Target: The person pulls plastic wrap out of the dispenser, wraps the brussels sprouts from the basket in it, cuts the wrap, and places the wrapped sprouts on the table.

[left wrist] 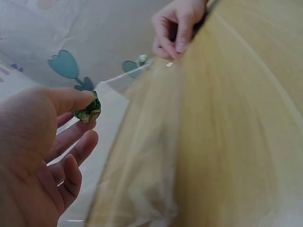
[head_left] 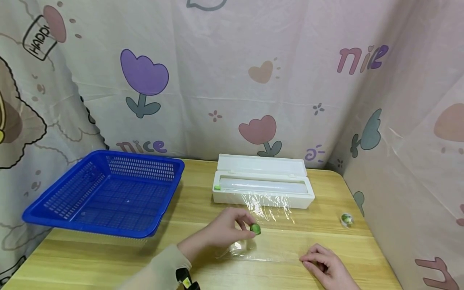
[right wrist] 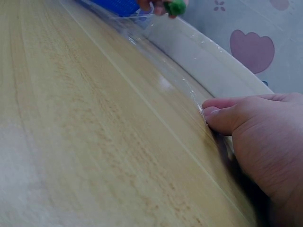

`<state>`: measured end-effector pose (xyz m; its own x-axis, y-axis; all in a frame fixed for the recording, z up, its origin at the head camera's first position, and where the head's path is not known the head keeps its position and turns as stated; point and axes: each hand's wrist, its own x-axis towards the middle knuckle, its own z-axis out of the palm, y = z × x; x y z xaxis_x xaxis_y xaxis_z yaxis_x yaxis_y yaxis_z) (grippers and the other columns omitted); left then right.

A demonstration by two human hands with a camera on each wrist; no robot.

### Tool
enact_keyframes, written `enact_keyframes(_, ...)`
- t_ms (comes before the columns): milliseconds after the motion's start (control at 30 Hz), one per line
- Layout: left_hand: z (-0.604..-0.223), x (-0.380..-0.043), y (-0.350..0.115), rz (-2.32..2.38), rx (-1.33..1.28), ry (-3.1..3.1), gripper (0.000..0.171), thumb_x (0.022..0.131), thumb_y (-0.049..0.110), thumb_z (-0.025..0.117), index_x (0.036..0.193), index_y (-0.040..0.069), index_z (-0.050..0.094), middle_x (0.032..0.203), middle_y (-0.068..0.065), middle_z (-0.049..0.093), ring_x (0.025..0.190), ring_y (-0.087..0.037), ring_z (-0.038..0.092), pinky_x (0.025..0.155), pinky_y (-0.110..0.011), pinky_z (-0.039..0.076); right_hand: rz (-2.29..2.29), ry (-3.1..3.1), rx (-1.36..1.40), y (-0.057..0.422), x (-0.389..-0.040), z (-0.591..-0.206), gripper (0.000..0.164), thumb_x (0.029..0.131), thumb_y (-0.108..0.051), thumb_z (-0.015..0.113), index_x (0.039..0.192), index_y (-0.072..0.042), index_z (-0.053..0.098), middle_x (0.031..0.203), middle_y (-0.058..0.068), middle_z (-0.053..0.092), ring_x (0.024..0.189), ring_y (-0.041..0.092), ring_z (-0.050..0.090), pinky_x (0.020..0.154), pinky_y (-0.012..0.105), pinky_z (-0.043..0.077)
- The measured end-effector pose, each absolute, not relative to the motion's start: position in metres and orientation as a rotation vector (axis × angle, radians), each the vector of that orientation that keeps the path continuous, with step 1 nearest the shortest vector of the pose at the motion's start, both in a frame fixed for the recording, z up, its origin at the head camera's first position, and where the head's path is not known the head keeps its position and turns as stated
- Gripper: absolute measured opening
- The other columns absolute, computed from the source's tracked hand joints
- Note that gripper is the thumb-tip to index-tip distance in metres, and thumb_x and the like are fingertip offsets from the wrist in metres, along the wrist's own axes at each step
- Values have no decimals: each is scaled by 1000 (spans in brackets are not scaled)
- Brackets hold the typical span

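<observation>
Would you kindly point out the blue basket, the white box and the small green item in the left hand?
Blue basket [head_left: 125, 201], head view: its bare mesh floor.
White box [head_left: 231, 197], head view: its front wall.
Small green item [left wrist: 90, 111], left wrist view: middle of its visible side.

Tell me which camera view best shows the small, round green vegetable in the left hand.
The left wrist view: the green vegetable is largest there, its tan patch visible. The head view shows it smaller; the right wrist view, blurred.
</observation>
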<state>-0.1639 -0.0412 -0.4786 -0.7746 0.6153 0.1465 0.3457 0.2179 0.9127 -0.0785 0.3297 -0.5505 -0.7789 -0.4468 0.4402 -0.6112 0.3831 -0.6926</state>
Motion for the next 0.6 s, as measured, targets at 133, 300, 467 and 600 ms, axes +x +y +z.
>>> enact_keyframes(133, -488, -162, -31, 1542, 902, 2272, 23, 88, 14, 88, 107, 20, 77, 99, 13, 74, 83, -9, 70, 72, -29, 59, 1343, -2439, 965, 330, -79, -550, 40, 90, 14, 75, 112, -19, 80, 99, -8, 64, 62, -5, 47, 47, 18, 41)
enact_keyframes(300, -494, -159, -21, 1469, 892, 2309, 24, 89, 18, 89, 108, 18, 75, 99, 14, 72, 84, -4, 69, 78, -25, 58, 1337, -2443, 959, 329, -80, -549, 39, 90, 13, 75, 111, -19, 80, 99, -8, 64, 62, -4, 47, 48, 18, 42)
enact_keyframes(467, -495, -155, -16, 1316, 928, 2405, 21, 89, 22, 87, 106, 20, 74, 98, 16, 70, 83, 1, 67, 78, -21, 55, 1345, -2423, 974, 328, -79, -550, 40, 89, 15, 75, 112, -18, 80, 99, -8, 64, 62, -4, 48, 48, 17, 42)
enact_keyframes(600, -496, -152, -14, 1156, 995, 2539, 19, 91, 27, 85, 107, 22, 76, 98, 18, 69, 85, 4, 63, 78, -19, 54, 1338, -2400, 996, 328, -80, -550, 42, 87, 17, 75, 112, -17, 79, 99, -7, 63, 63, -4, 48, 48, 17, 41)
